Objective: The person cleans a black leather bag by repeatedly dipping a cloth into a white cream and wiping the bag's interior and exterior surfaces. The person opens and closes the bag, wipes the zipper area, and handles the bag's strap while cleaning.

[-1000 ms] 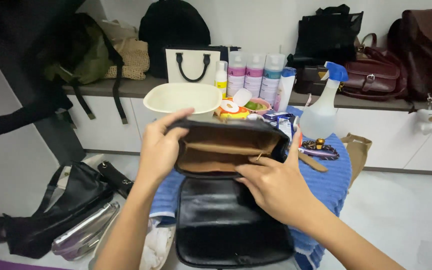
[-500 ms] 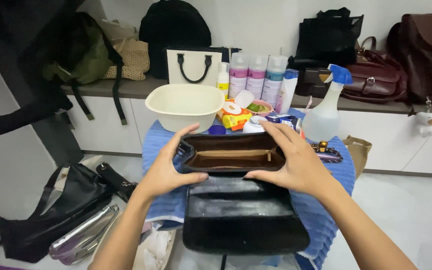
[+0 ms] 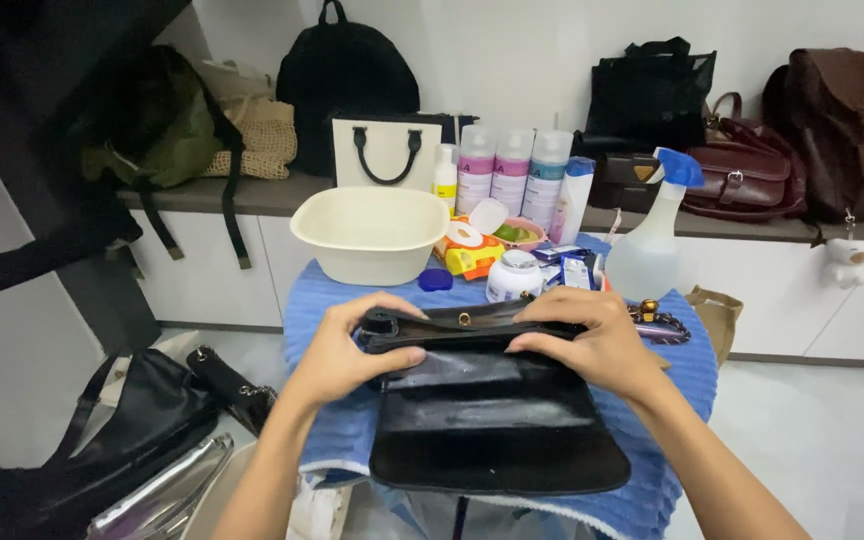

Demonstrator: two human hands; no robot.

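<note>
A black leather handbag [image 3: 492, 420] lies flat on a blue towel [image 3: 332, 310] over a small table. My left hand [image 3: 352, 345] grips the bag's top edge at its left end, thumb underneath. At the right end of that edge my right hand [image 3: 592, 340] presses down, fingers curled over it. The bag's mouth is pressed shut between both hands, and a small gold stud shows on the rim.
Behind the bag stand a cream basin [image 3: 372, 232], a white jar [image 3: 514, 275], small packets, several pink and blue bottles [image 3: 512, 175] and a spray bottle [image 3: 652, 245]. Bags line the counter [image 3: 252, 195] at the back. A black bag [image 3: 122, 440] lies on the floor at left.
The bag was held open showing its tan lining; both hands have lowered it and pressed its mouth closed flat on the towel.
</note>
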